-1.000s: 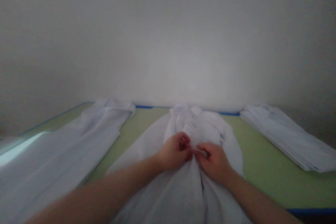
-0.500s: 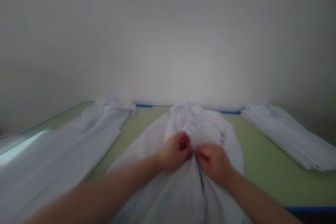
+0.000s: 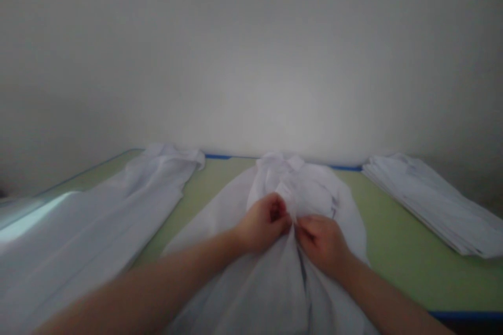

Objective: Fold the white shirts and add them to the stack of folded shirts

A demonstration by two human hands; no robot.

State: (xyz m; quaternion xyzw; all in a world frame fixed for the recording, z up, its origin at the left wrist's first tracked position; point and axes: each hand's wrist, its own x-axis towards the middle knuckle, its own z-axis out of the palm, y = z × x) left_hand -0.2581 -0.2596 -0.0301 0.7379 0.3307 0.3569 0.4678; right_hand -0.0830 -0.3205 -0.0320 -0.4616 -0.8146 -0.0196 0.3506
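Note:
A white collared garment (image 3: 271,282), shirt- or coat-like, lies spread in front of me with its collar end toward the wall. My left hand (image 3: 267,222) pinches the cloth along its front opening, fingers curled. Close beside it, my right hand (image 3: 322,241) grips the facing edge between thumb and fingers. Both sets of fingertips nearly meet at the middle, where the fabric is lifted into a peak and folds run down toward me. Whether a button sits between the fingers is too blurred to tell. Below the hands a dark gap shows between the two front edges.
On the left, another white garment (image 3: 98,235) lies lengthwise on the green tabletop (image 3: 408,267) with blue edging. A stack of folded white cloth (image 3: 436,201) rests at the right. Behind the table rises a plain pale wall (image 3: 251,63). Bright light falls at far left.
Both hands keep their pinch on the garment's front with only a tiny shift of the fingers. The whole view has moved very slightly.

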